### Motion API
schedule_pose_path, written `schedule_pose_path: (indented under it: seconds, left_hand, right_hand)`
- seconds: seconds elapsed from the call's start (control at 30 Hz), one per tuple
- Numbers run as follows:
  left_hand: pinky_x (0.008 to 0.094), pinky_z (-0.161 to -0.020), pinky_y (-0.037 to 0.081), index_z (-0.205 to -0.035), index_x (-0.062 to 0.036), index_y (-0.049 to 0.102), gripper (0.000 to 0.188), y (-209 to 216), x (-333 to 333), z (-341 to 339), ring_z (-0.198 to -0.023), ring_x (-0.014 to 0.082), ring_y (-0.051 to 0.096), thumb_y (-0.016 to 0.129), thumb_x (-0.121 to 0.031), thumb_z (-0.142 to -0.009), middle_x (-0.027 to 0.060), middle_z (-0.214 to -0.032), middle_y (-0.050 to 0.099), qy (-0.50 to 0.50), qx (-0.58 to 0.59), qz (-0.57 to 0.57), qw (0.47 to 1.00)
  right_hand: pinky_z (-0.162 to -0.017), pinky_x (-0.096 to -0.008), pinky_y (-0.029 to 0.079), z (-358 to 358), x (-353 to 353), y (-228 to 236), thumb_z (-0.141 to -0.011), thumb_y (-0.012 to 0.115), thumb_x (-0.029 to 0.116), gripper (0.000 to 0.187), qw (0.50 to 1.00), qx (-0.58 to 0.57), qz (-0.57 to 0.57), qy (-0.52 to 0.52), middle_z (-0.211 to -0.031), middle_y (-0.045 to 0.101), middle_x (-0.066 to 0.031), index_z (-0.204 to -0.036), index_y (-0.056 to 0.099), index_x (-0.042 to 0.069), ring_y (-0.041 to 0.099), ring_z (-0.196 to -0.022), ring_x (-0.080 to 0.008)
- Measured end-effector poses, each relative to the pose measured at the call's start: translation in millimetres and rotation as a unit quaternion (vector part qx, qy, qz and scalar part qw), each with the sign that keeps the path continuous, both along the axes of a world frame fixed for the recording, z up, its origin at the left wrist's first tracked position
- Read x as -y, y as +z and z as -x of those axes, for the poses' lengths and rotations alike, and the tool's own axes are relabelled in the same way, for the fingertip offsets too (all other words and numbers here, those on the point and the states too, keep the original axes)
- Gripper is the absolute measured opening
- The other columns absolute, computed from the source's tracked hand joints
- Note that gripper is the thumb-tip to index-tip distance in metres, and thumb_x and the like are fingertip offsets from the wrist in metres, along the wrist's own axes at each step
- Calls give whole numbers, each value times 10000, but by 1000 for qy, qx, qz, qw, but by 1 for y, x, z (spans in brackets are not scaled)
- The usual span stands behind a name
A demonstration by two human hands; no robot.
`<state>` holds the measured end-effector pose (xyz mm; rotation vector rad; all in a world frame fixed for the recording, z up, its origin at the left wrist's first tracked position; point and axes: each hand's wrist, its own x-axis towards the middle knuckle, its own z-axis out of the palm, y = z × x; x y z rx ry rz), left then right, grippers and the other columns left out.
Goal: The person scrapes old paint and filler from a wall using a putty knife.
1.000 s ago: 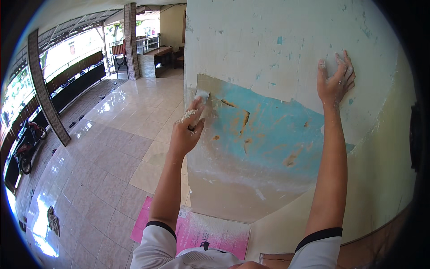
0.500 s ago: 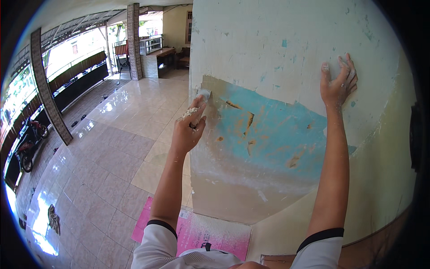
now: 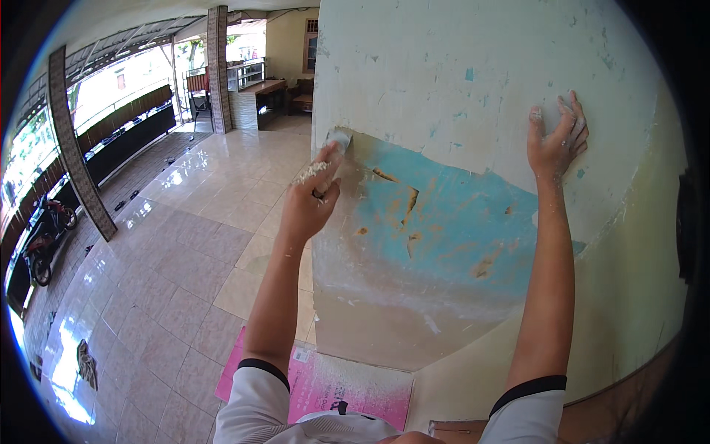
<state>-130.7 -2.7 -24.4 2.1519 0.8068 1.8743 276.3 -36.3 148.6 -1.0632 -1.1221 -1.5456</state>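
My left hand (image 3: 310,206) is closed on a scraper, its pale flat blade (image 3: 341,138) pressed to the wall near the left corner. White flakes cling to the fingers, and the scraper's handle is mostly hidden by them. The blade touches the upper left edge of a bared patch, where turquoise paint (image 3: 451,196) shows with brown cracks and chips. Above it lies a layer of off-white paint (image 3: 414,66). Against that layer, right of the patch, rests my right hand (image 3: 556,144), open with fingers apart and dusty tips.
Below the wall lies a pink sheet (image 3: 325,388) sprinkled with white flakes. Glossy floor tiles (image 3: 163,296) stretch to the left, with a crumpled cloth (image 3: 86,364) on them. A tiled pillar (image 3: 78,140) and a parked motorcycle (image 3: 46,237) stand farther left.
My left hand and the scraper have slid a little upward along the wall's left edge. My right hand keeps its place on the wall.
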Motion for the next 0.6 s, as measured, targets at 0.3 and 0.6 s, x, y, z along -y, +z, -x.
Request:
schedule_pose_path:
  seconds: [0.3, 0.6]
  left_hand:
    - [385, -1116, 443, -1311, -13, 661, 446, -45, 2, 4, -1415, 311, 491, 659, 62, -871, 172, -1475, 566, 10, 1, 48, 999]
    - [397, -1120, 449, -1290, -19, 676, 423, -32, -3, 12, -1422, 302, 482, 663, 63, -875, 188, -1470, 564, 18, -17, 16, 1000]
  right_hand:
    - [-1106, -527, 259, 1, 1, 0, -944, 624, 521, 526, 1000, -8, 4, 3, -1536, 449, -60, -1325, 553, 165, 379, -1396, -311]
    - [-1104, -524, 267, -1, 1, 0, -938, 635, 517, 527, 1000, -3, -1, 0, -1529, 453, -54, -1326, 555, 170, 381, -1397, -312]
